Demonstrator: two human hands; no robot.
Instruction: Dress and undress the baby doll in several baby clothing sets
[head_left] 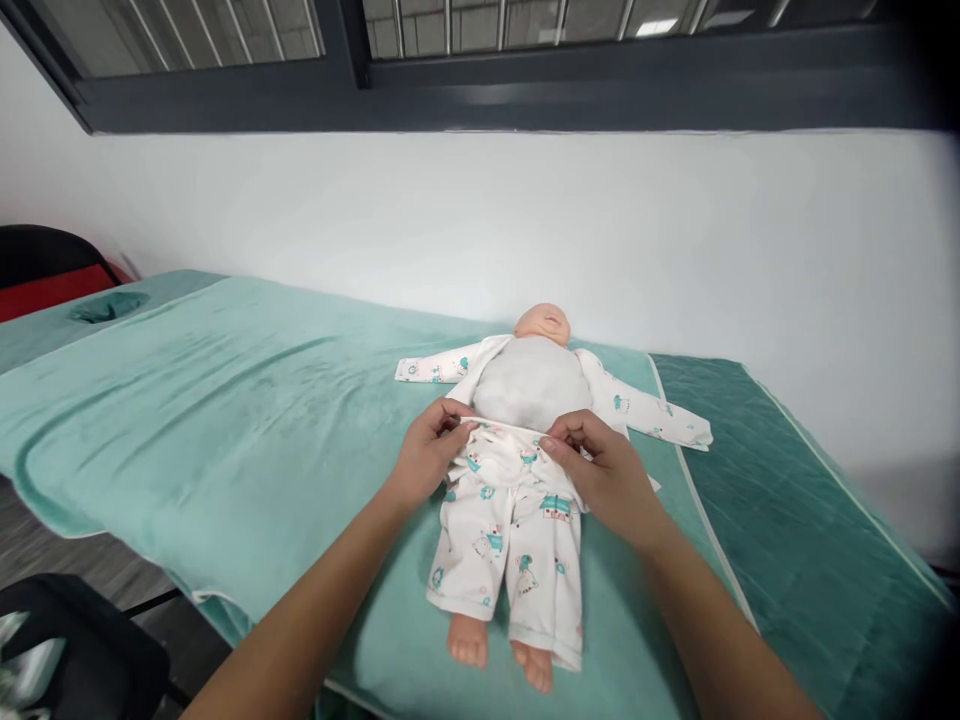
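Note:
A baby doll (544,322) lies on its back, its head toward the wall and its bare feet toward me. White printed trousers (484,540) cover its legs, with the waistband at the lower belly. My left hand (431,450) pinches one side of that waistband between thumb and fingers. On the other side, my right hand (604,475) grips the waistband the same way. A matching printed jacket (656,412) lies open, its sleeves spread out to both sides. The doll's grey cloth torso (534,380) shows between the jacket's front panels.
Light green cloth (225,420) covers the bed under the doll, with a darker green cover (795,500) at the right. A white wall (337,210) and a dark window frame (600,95) stand behind. A black chair (82,640) is at the lower left.

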